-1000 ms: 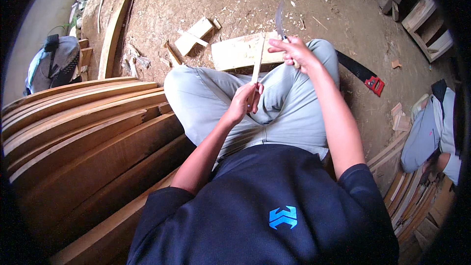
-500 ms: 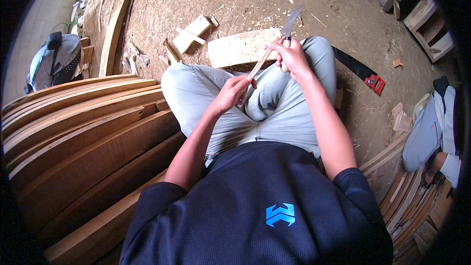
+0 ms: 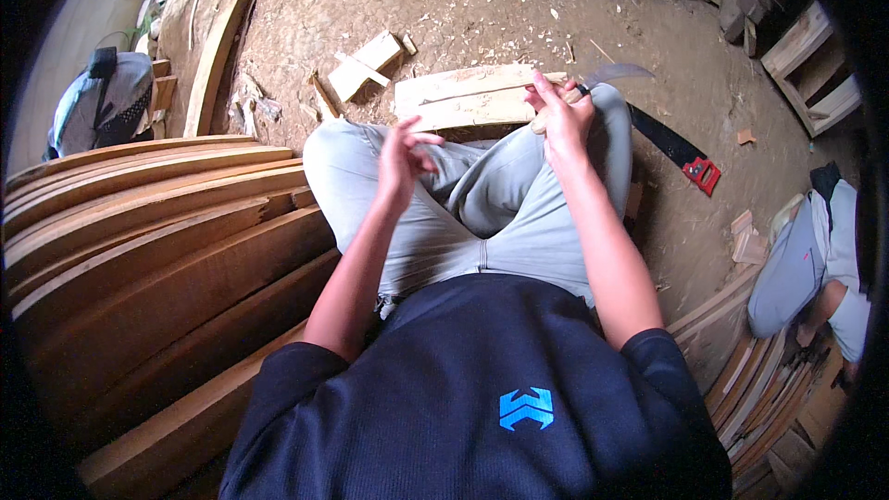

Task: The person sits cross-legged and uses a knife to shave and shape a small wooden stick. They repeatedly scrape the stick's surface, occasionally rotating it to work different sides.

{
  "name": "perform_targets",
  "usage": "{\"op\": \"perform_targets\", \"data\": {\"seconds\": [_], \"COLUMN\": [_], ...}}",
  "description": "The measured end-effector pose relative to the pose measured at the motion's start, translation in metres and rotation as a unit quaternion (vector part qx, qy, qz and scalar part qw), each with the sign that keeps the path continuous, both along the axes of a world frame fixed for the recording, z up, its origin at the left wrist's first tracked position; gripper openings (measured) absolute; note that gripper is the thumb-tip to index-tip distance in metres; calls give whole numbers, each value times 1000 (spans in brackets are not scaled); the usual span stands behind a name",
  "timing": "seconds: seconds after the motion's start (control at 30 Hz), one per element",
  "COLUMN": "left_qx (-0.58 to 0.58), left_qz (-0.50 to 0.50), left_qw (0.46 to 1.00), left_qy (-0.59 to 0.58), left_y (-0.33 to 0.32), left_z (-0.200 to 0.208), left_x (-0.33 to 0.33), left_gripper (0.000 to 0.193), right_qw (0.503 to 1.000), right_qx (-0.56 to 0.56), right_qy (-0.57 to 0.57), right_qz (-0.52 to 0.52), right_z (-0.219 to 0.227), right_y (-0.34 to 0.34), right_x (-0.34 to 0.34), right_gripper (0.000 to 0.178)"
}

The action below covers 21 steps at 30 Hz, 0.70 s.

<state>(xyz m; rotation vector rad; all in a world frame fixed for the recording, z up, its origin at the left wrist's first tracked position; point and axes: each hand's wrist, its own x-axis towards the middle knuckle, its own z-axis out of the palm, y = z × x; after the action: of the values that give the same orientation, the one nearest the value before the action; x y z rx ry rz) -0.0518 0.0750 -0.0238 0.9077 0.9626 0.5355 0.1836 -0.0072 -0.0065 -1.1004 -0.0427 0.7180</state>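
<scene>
My right hand (image 3: 567, 120) is closed round the light handle of a knife (image 3: 619, 72) above my right knee. Its curved blade points right and looks blurred. My left hand (image 3: 404, 159) is apart from it over my lap, fingers spread, with nothing visible in its grip. Beyond my crossed legs lies a pale wooden board (image 3: 463, 111). A light strip of wood (image 3: 463, 83) runs along its far side toward my right hand; whether my right fingers touch it I cannot tell.
Stacked planks (image 3: 167, 250) lie close on my left. A red-handled saw (image 3: 671, 148) rests on the dirt floor at right. Wood offcuts (image 3: 366, 65) and shavings lie ahead. Another person (image 3: 801, 268) sits at far right; a bag-like bundle (image 3: 104, 106) stands at far left.
The thin stick held between both hands is no longer there. My left hand has opened and moved left. The knife has turned from pointing ahead to pointing right.
</scene>
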Motion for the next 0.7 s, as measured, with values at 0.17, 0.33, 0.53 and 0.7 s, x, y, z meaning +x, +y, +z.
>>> {"op": "perform_targets", "data": {"seconds": [0.17,0.33,0.53,0.7], "left_qx": [-74,-28,-3,-74], "left_qz": [-96,38,114,-63], "left_qw": [989,992,993,984], "left_qy": [-82,-117,-27,-146], "left_y": [-43,-34,-10,1], "left_z": [8,25,34,26], "left_x": [56,99,96,68], "left_gripper": [57,44,29,27], "right_qw": [999,998,996,995], "right_qx": [14,-26,43,-2], "right_qy": [-12,-51,-54,-37], "right_qz": [-50,-22,59,91], "right_z": [16,23,9,9], "right_y": [8,-2,-21,-35], "right_x": [-35,-64,-65,-41], "right_gripper": [37,37,32,23]}}
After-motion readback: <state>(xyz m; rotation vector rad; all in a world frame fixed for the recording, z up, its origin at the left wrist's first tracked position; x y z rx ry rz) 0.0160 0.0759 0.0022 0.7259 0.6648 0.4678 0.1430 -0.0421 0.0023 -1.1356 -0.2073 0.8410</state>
